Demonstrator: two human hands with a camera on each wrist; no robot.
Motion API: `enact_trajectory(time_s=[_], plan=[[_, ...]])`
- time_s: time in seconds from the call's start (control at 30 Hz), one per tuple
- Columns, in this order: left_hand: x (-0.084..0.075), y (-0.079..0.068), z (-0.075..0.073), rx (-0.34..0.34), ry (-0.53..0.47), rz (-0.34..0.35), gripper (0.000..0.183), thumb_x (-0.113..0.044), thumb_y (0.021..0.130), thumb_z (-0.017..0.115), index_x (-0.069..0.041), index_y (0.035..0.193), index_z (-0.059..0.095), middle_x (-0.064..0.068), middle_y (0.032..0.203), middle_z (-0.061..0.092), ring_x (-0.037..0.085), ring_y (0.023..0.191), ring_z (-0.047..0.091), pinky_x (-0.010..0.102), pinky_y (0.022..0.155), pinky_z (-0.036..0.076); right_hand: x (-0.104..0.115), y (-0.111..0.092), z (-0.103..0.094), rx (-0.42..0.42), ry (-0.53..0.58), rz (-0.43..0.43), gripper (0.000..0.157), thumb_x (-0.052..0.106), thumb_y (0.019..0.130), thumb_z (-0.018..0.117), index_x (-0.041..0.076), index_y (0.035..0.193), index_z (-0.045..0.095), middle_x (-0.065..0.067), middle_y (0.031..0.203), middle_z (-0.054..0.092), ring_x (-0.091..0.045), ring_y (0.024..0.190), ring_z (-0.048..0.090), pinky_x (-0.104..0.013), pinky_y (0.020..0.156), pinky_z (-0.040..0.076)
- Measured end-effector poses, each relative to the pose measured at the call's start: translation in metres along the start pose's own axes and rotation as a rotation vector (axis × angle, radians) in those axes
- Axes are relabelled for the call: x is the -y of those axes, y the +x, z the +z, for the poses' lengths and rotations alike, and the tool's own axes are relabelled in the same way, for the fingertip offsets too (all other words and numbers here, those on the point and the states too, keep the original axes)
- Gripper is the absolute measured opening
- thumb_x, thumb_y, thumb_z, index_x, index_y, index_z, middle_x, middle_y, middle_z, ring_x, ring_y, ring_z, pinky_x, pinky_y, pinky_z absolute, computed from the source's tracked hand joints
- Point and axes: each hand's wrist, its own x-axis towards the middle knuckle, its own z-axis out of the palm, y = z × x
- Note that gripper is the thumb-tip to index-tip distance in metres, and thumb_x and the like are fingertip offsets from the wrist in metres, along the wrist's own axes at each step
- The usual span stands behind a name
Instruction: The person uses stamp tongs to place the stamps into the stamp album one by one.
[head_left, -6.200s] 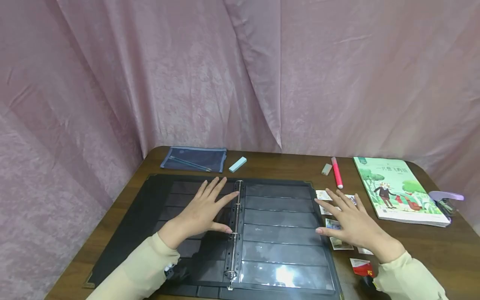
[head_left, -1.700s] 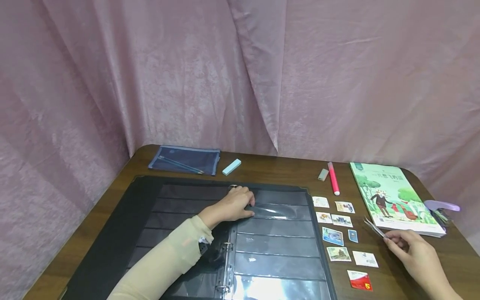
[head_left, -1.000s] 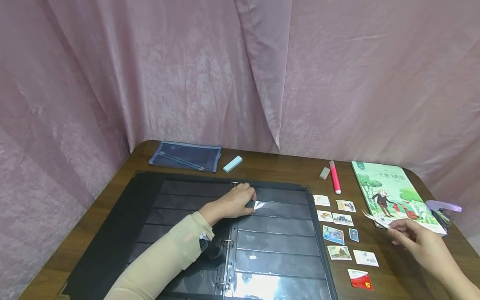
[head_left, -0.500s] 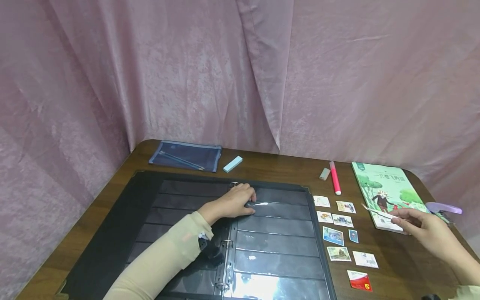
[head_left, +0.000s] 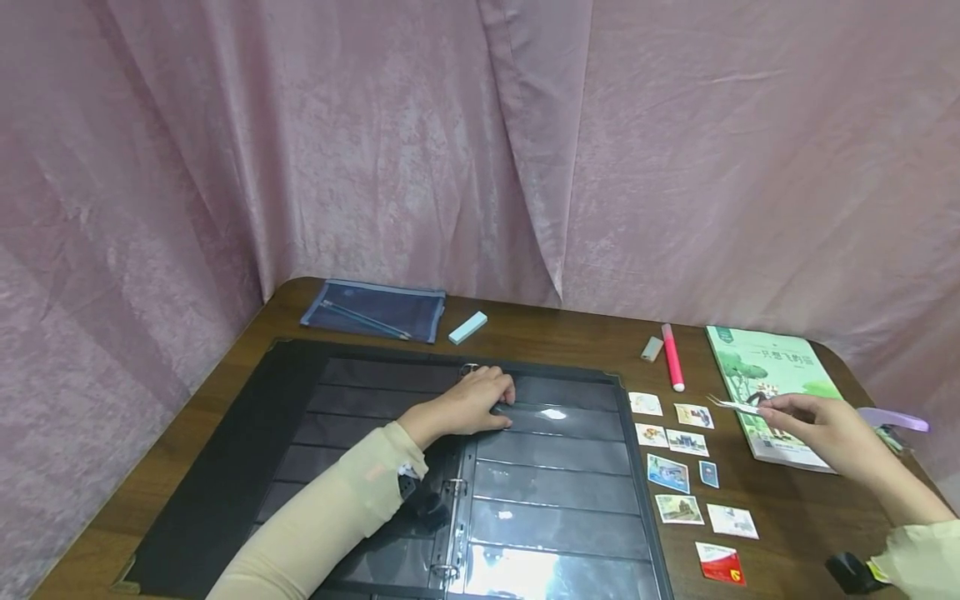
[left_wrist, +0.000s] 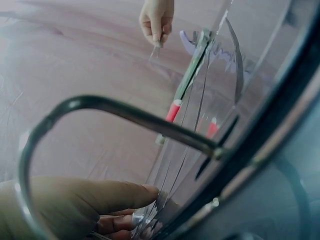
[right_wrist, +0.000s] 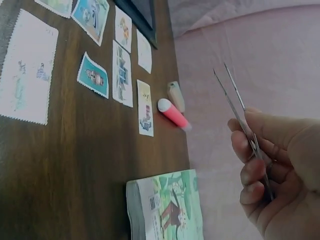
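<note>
Because the album (head_left: 187,467) already lies open on the brown surface (head_left: 555,333), I judge that the preparation is done, while the placing of the stamps (head_left: 668,472) is not yet begun. Nine of these small pieces, counting the red and white one (head_left: 721,564), lie flat in loose rows beside the right edge of the album, and I see none inside those pockets which are in view; so all nine seem to be left for handling. The left hand (head_left: 468,404) is near the upper ring (head_left: 468,368), with thumb and fingers bent and pinching, as it seems, clear film of the right page (head_left: 558,483); the wrist view is dark there, therefore I cannot tell whether it is one strip or the whole sheet. The right hand (head_left: 817,425) pinches the tweezers (right_wrist: 235,97) between its thumb and fingers, in front of the green book (head_left: 780,367). Their two tips stand apart and hold nothing, raised near the upper right stamp (head_left: 694,416), which remains to be picked like the others.
</note>
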Motion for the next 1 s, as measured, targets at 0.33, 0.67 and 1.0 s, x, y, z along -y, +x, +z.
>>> enact_trajectory(time_s=[0.33, 0.67, 1.0], plan=[[0.003, -0.001, 0.002, 0.006, -0.003, 0.004, 0.026, -0.033, 0.078, 0.067, -0.018, 0.092, 0.051, -0.005, 0.087, 0.047, 0.01, 0.083, 0.041, 0.028, 0.081, 0.035, 0.011, 0.027, 0.007, 0.176, 0.027, -0.049, 0.016, 0.019, 0.088, 0.056, 0.005, 0.094, 0.061, 0.004, 0.074, 0.065, -0.002, 0.054, 0.046, -0.022, 0.047, 0.037], [0.002, 0.0, -0.002, 0.001, -0.011, 0.01, 0.026, -0.033, 0.078, 0.067, -0.017, 0.092, 0.051, -0.004, 0.086, 0.048, 0.011, 0.083, 0.041, 0.028, 0.081, 0.034, 0.003, 0.052, 0.011, 0.304, 0.001, -0.042, 0.022, 0.019, 0.087, 0.056, 0.002, 0.099, 0.065, -0.001, 0.075, 0.066, -0.002, 0.043, 0.038, -0.024, 0.044, 0.037], [0.002, 0.001, 0.0, 0.03, -0.015, -0.011, 0.026, -0.035, 0.079, 0.066, -0.02, 0.093, 0.051, -0.007, 0.087, 0.047, 0.009, 0.084, 0.041, 0.027, 0.081, 0.034, -0.009, 0.071, 0.023, 0.424, 0.032, 0.015, 0.025, 0.022, 0.086, 0.058, 0.001, 0.098, 0.066, -0.006, 0.08, 0.067, -0.002, 0.054, 0.04, -0.022, 0.05, 0.037]])
